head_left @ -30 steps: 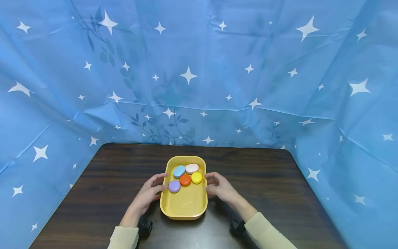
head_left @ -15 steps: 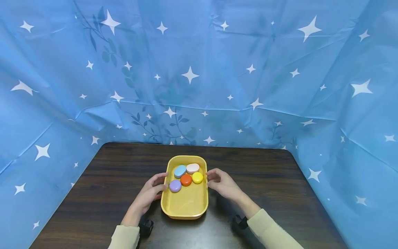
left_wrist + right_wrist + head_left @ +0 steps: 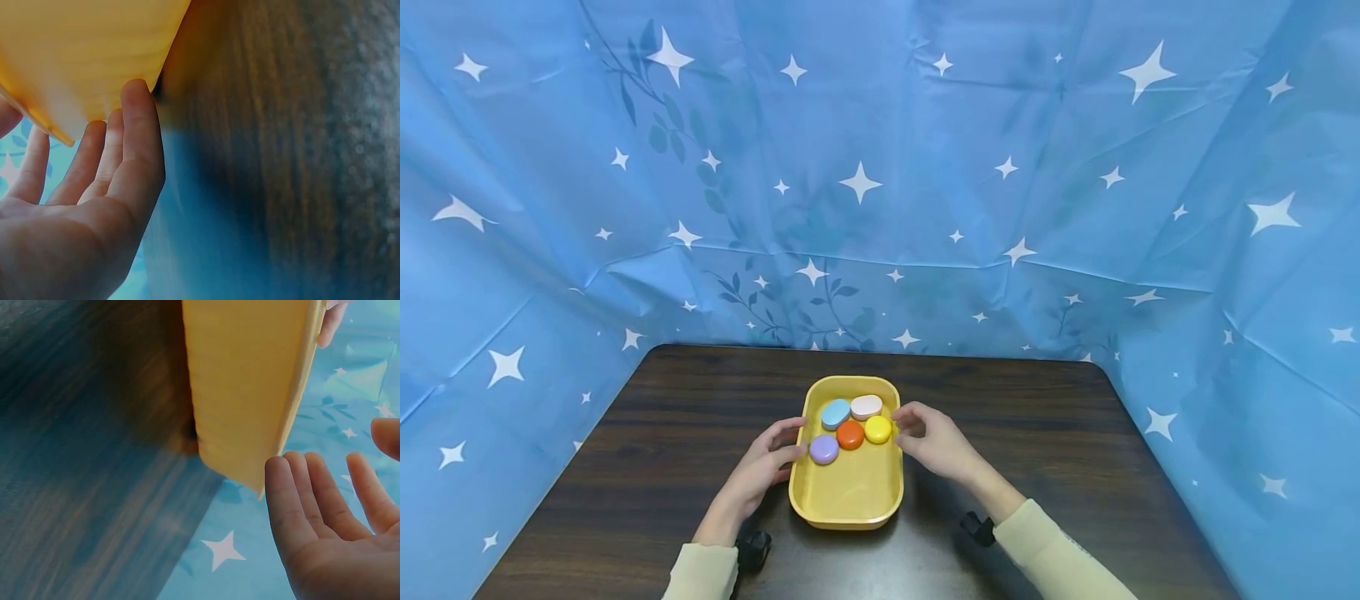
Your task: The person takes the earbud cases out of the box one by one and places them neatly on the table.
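A yellow tray [image 3: 846, 496] stands on the table with several smooth pieces in its far half. They are a light blue oval [image 3: 836, 414], a pink oblong [image 3: 867, 407], an orange-red round piece [image 3: 850, 435], a yellow round piece [image 3: 877, 430] and a purple round piece [image 3: 824, 449]. My left hand [image 3: 763, 462] holds the tray's left wall, thumb over the rim and fingers against the outside. At the right rim, my right hand [image 3: 936, 442] has its fingertips beside the yellow piece. In the right wrist view, its fingers [image 3: 284, 500] are spread from the thumb with nothing between them.
The dark wooden table [image 3: 700, 400] extends to both sides of the tray. A blue curtain with white stars [image 3: 880, 208] hangs behind and around it. A black wrist strap device [image 3: 753, 551] sits under each forearm.
My right hand has come off the tray's right side, risen a little, and brought its fingertips over the rim near the yellow piece. My left hand stays on the tray.
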Demonstrator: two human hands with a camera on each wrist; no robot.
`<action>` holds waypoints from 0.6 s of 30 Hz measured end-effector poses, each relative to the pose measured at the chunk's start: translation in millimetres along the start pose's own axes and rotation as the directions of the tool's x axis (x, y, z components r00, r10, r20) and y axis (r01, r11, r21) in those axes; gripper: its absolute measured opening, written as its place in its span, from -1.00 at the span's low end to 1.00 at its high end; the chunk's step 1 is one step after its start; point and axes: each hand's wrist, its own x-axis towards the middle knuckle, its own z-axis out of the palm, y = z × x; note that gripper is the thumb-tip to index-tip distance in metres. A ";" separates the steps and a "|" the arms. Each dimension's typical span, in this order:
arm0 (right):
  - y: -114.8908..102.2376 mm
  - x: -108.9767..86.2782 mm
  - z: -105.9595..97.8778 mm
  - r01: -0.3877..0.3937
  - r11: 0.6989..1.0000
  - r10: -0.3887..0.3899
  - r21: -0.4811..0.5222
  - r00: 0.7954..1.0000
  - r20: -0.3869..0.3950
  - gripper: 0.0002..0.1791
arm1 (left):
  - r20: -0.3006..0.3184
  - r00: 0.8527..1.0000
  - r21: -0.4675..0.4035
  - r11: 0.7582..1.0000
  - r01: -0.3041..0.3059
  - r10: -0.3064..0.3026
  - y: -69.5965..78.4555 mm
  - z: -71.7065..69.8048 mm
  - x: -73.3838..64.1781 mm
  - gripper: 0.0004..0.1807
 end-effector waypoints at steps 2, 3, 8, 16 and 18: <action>-2.9 1.6 0.9 0.014 1.000 -0.014 -0.019 1.000 0.000 -0.71 | -0.002 1.000 -0.001 1.000 0.000 0.000 0.0 -0.1 0.1 -0.47; -4.2 2.7 1.6 0.022 0.999 -0.022 -0.027 1.000 0.003 -0.72 | -0.004 1.000 -0.001 1.000 -0.001 0.001 -0.1 -0.2 0.3 -0.47; -12.9 6.8 4.3 0.053 0.997 -0.053 -0.047 0.999 0.014 -0.74 | -0.004 1.000 0.006 1.000 -0.010 0.010 -0.2 -0.3 0.6 -0.47; -22.1 12.3 11.8 0.135 0.982 -0.134 -0.132 0.991 0.018 -0.77 | 0.005 1.000 0.007 1.000 -0.016 0.016 0.3 0.0 0.4 -0.47; -23.2 13.5 13.5 0.147 0.975 -0.145 -0.169 0.989 0.023 -0.78 | 0.006 1.000 0.007 1.000 -0.013 0.013 0.2 -0.3 0.1 -0.47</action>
